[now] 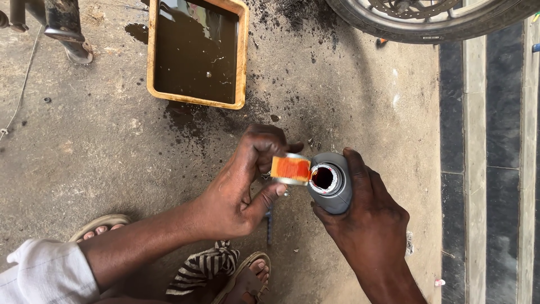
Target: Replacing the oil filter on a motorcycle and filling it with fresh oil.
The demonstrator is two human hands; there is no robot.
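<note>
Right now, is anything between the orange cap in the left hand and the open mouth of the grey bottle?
Nothing visible. The left hand holds the cap right beside the bottle mouth, which shows open. The right hand grips the bottle's side, clear of the opening.

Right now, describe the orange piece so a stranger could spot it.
Below the oil tray, two hands meet over the floor. The left hand pinches the orange piece against the grey bottle mouth. It is the only bright orange, foil-edged thing there.
</note>
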